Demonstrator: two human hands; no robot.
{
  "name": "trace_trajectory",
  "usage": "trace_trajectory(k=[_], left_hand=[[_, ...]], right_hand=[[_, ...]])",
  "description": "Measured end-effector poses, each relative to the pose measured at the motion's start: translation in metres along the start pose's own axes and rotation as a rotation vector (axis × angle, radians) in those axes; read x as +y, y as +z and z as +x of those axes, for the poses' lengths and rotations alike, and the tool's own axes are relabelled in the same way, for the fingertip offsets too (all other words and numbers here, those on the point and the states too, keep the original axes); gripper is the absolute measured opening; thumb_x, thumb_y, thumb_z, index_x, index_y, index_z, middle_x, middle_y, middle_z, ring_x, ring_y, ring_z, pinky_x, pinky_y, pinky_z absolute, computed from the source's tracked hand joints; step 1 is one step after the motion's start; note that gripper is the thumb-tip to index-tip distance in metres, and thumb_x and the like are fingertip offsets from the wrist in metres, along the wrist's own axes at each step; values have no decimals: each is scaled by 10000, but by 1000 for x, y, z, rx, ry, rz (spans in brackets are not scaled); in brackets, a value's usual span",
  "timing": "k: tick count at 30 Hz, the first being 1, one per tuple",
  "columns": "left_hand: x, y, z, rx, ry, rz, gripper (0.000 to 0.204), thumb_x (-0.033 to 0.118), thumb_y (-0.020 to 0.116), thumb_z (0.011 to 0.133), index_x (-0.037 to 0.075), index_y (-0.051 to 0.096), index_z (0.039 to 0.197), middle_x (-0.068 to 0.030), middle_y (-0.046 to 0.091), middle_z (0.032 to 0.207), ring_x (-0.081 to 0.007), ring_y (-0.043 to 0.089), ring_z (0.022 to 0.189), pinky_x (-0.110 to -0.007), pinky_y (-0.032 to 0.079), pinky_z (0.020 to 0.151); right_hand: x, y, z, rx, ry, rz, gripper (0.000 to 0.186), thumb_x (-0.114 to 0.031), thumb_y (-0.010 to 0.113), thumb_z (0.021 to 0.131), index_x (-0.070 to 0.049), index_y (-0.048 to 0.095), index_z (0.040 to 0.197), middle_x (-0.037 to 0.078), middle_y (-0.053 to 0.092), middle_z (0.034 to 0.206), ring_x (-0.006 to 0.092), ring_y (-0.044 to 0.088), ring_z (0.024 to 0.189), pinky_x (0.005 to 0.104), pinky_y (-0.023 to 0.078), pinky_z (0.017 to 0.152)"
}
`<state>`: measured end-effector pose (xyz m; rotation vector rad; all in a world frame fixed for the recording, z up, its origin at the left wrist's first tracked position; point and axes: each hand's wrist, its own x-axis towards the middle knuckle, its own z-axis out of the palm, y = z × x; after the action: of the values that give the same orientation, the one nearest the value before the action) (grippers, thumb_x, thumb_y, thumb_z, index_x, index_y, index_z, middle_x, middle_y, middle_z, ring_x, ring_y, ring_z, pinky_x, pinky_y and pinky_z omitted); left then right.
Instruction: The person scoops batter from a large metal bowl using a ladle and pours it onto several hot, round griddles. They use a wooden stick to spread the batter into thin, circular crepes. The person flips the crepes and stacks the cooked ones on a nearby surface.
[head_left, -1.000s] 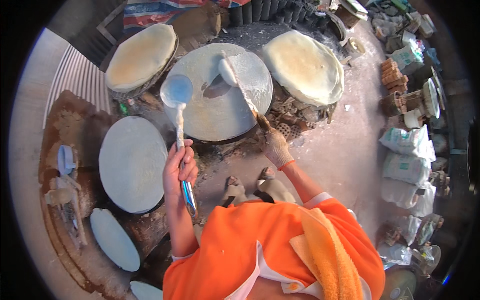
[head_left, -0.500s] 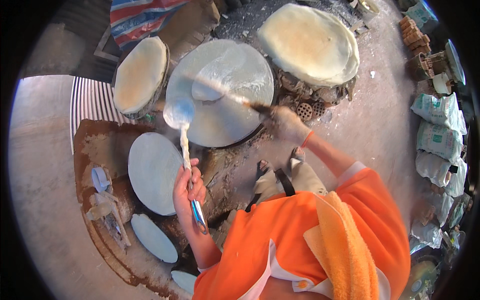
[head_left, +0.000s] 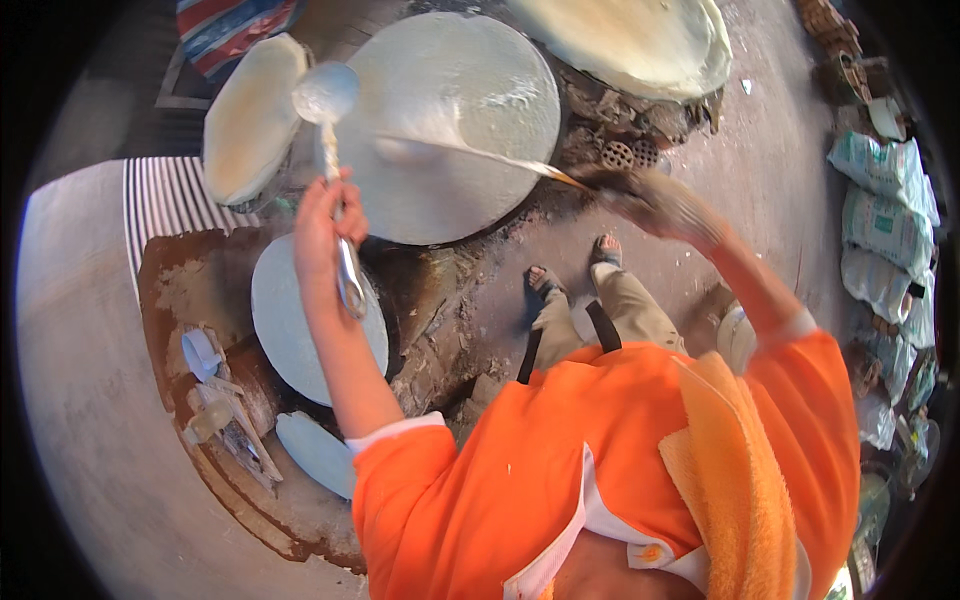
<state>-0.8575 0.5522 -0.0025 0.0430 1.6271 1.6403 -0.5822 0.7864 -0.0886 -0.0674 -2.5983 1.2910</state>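
The left hand (head_left: 330, 218) grips a ladle (head_left: 328, 100) mid-handle, likely bowl-heavy; the right hand (head_left: 662, 205) clasps the near end of a probably light, stiff long-handled tool (head_left: 480, 154).

Looked steeply down from the wearer's head, fisheye-wide, left one of two! Caught the orange shirt (head_left: 490, 470) up close below, faced out past the feet (head_left: 606, 250), and reached the large round plate (head_left: 490, 110) farther ahead!

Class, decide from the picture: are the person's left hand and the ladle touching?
Touching. The head view shows the left hand closed around the handle of the ladle, which shows above and below the grip.
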Motion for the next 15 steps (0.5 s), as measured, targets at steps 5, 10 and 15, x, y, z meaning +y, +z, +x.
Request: trace_trajectory(k=[5,10,15], left_hand=[[-31,-8,-56,83,-91,114,76,118,476,873,76,426,911,-29,458,658,-62,353,385,-218,309,351],[-50,-10,-90,15,-117,239,92,163,450,902,88,414,942,-21,452,661,-54,349,382,-221,310,343],[-96,-15,-104,50,-46,62,104,162,439,907,92,399,972,-26,456,673,-74,339,386,-231,311,360]], right_hand=[[41,129,-16,62,667,590,364,-246,435,919,-147,461,1268,-24,500,737,56,447,534,208,396,451],[23,148,1,383,423,121,342,-188,450,911,-146,472,1249,-23,542,751,82,523,636,219,453,547],[-27,167,-2,312,711,175,329,-293,510,885,-108,524,1157,55,575,715,117,518,626,288,454,577]])
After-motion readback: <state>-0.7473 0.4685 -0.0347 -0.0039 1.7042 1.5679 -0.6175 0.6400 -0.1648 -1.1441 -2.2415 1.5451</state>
